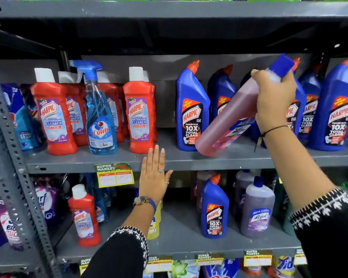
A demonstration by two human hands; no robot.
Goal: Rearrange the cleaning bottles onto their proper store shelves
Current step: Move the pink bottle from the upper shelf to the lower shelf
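Observation:
My right hand (273, 97) grips a pink bottle (229, 119) with a blue cap by its neck. The bottle is tilted, its base low over the middle shelf (109, 160), in front of the blue Harpic bottles (191, 109). My left hand (154, 175) is flat and open, fingers up, in front of the middle shelf's edge, holding nothing. Red Harpic bathroom cleaner bottles (54, 115) and a blue Colin spray bottle (99, 117) stand at the left of that shelf. On the lower shelf stand a red Harpic bottle (85, 217), a blue Harpic bottle (214, 209) and a purple bottle (257, 209).
A grey slotted upright (14, 157) runs down the left. A yellow price tag (115, 175) hangs on the middle shelf's edge. Detergent pouches (22, 119) sit at far left. A yellow bottle (155, 223) stands partly hidden behind my left wrist. More price tags line the lower shelf's edge.

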